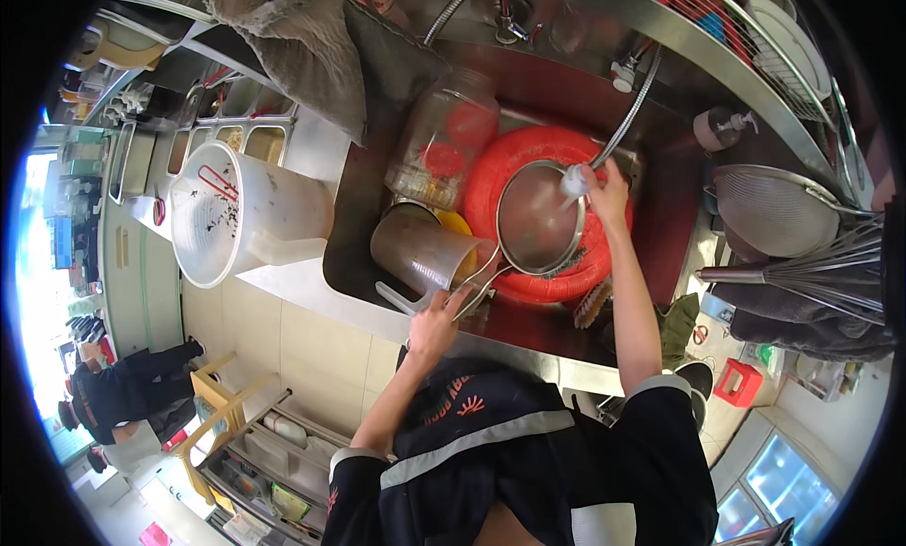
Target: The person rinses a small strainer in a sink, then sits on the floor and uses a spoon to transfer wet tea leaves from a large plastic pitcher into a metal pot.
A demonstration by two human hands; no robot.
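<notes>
My left hand (433,330) grips the wire handle of a round fine-mesh strainer (534,227) above the sink. In my right hand (610,195) is a white spray head (575,182) on a flexible metal hose, pointed into the strainer, with a blurred streak that looks like water. Beneath the strainer lies a round red plastic basin or colander (545,144), with dark bits on its lower side. Left of it, a translucent measuring jug (414,252) rests on its side. Behind the jug lies a large clear plastic container (425,146).
A scrubbing brush (592,305) lies by the sink's front wall (527,326). On the left counter, a white plastic pitcher (287,199) lies tipped, dark bits inside. Whisks (814,270) and a large sieve (775,210) hang at right. A person (120,397) is farther off at left.
</notes>
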